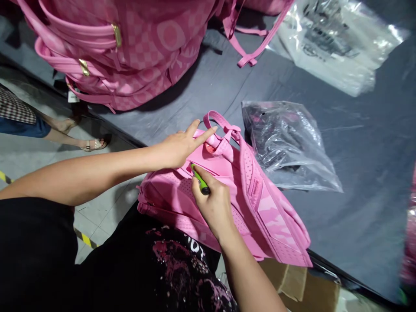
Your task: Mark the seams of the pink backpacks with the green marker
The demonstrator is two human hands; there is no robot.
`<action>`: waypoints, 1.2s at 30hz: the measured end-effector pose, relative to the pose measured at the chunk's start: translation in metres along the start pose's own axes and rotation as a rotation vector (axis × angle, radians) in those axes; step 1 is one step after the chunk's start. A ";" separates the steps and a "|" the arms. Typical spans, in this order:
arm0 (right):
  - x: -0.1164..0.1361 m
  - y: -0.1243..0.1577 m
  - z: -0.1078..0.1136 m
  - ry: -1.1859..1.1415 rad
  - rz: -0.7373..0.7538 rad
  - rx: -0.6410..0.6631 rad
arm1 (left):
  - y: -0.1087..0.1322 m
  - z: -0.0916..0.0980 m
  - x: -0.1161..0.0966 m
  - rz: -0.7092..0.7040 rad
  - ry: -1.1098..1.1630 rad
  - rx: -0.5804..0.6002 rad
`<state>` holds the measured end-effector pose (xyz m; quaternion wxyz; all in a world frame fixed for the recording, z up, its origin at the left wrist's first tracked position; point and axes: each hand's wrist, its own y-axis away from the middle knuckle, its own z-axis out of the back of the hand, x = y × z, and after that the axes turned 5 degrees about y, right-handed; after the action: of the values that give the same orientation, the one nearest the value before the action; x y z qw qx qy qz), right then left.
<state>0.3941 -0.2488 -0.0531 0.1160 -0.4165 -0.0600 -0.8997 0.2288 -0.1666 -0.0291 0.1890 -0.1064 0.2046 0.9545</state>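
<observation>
Slantwise — green tool (200, 178) points up-left.

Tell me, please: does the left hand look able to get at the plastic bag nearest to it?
Probably yes: the left hand lies on the pink bag, holding no tool. The looped strap stands between, but the way above it looks free, and the plastic bag lies mostly uncovered.
</observation>
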 end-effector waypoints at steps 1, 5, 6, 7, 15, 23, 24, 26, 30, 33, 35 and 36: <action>0.000 0.000 0.000 -0.025 0.017 0.020 | 0.000 0.000 0.000 -0.001 0.007 0.004; 0.001 0.000 -0.001 0.018 -0.016 0.020 | -0.001 0.001 0.001 0.002 0.010 0.022; 0.001 0.001 -0.002 0.035 -0.016 0.004 | -0.001 0.001 0.001 0.000 0.007 0.024; 0.001 0.002 -0.002 0.032 -0.006 0.000 | -0.002 0.001 0.001 -0.001 0.006 0.026; -0.001 0.002 -0.004 0.023 0.004 0.020 | -0.002 0.001 -0.001 0.012 0.003 0.024; -0.001 0.002 -0.003 -0.039 -0.010 0.037 | -0.002 -0.002 0.000 0.001 -0.044 0.004; -0.002 0.002 -0.004 -0.065 -0.009 0.056 | -0.002 -0.002 0.000 0.000 -0.048 0.002; -0.003 0.002 -0.005 -0.083 -0.033 0.037 | -0.003 -0.003 0.001 -0.002 -0.057 -0.004; -0.003 0.001 -0.004 -0.133 -0.043 0.042 | -0.003 -0.005 0.002 -0.005 -0.074 -0.012; -0.003 -0.001 -0.001 -0.126 -0.091 0.043 | -0.003 -0.005 0.002 -0.014 -0.078 -0.024; -0.003 -0.002 0.000 -0.109 -0.123 -0.009 | -0.003 -0.004 0.002 -0.010 -0.081 -0.020; -0.003 -0.002 -0.001 -0.123 -0.129 -0.004 | -0.003 -0.004 0.002 -0.006 -0.081 -0.015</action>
<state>0.3954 -0.2467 -0.0561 0.0532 -0.4663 -0.0916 -0.8782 0.2284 -0.1654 -0.0343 0.1990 -0.0698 0.1894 0.9590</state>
